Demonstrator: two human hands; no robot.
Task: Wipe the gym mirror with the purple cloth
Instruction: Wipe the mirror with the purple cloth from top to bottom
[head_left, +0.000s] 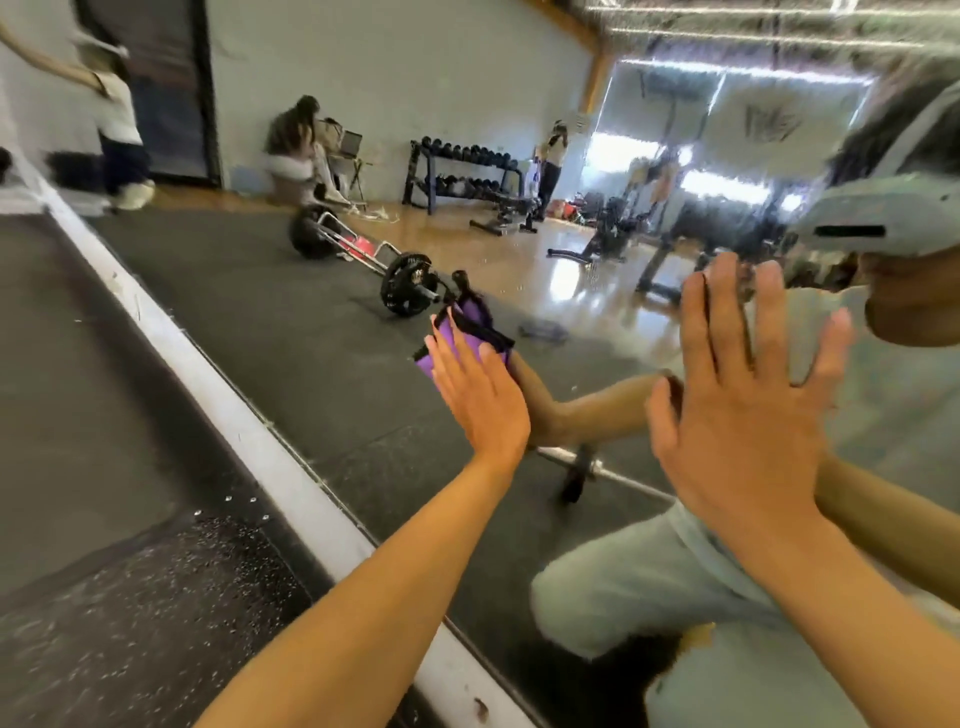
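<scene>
**Two hands on glass**

Head view: your left hand (480, 400), flat, presses the purple cloth (467, 332) against the gym mirror (322, 322); your right hand (743, 410), spread, empty, braces alongside. Keep your palm flat and overlap strokes.

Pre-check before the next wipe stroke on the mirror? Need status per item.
1. Purple cloth under left hand, pressed flat to the mirror: ok.
2. Right hand open and empty, palm toward the glass: ok; actual contact: cannot tell.
3. Stroke path near the cloth free of real objects; barbell is only a reflection: ok.
4. Glass already clean: not ok, specks show near the cloth.
5. Cloth dampness: cannot tell.
</scene>
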